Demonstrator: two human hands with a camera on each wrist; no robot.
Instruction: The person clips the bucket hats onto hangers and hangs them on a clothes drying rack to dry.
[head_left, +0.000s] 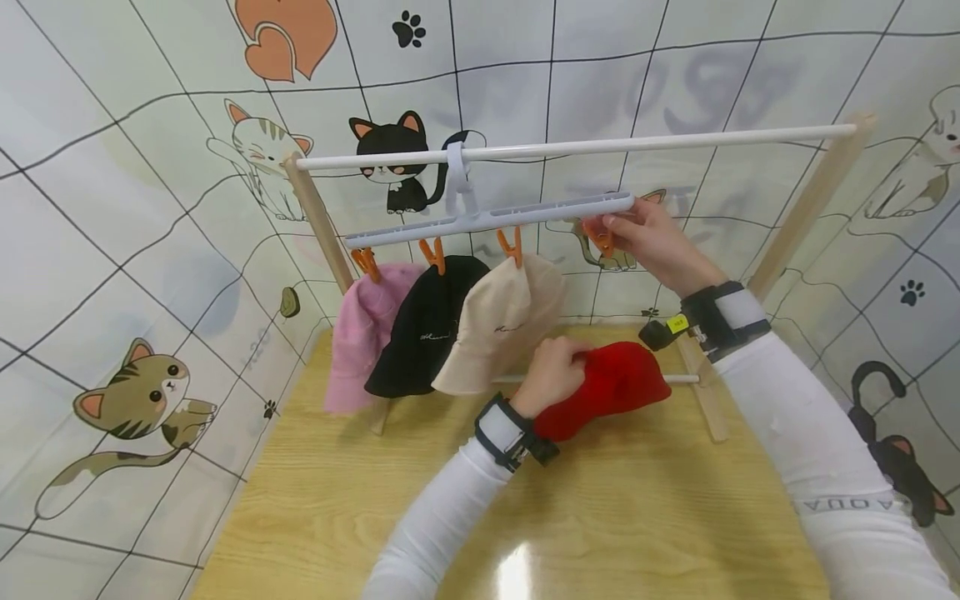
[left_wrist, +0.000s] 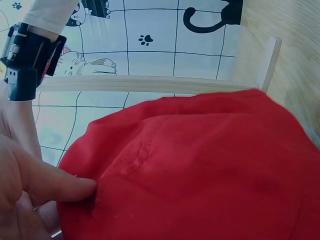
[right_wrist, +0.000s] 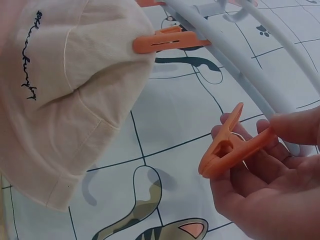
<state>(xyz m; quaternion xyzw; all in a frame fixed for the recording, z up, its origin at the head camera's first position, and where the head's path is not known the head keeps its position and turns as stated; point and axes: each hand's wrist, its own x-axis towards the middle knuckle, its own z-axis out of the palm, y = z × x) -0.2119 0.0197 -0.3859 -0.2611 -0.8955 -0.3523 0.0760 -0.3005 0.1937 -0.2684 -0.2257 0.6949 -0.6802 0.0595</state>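
My left hand [head_left: 553, 375] pinches a red cloth hat [head_left: 618, 383] between thumb and fingers, low under the hanger's right half. The hat fills much of the left wrist view, the thumb [left_wrist: 60, 186] pressing into its fabric. At the hanger's right end, my right hand [head_left: 656, 246] holds an orange clothespin [right_wrist: 227, 157], whose jaws have no cloth between them. The grey-blue hanger [head_left: 555, 210] tilts, right end higher. From it hang a pink hat [head_left: 360, 333], a black hat [head_left: 423, 333] and a cream bucket hat [head_left: 502, 325], each by an orange clothespin.
The hanger hooks over a white rail [head_left: 600, 144] between wooden posts, the right post [head_left: 802, 208] beyond my right forearm. A lower white bar [head_left: 678, 379] runs behind the red hat. Below is a wood-grain table [head_left: 600, 517]; a cat-print sheet [head_left: 510, 83] stands behind.
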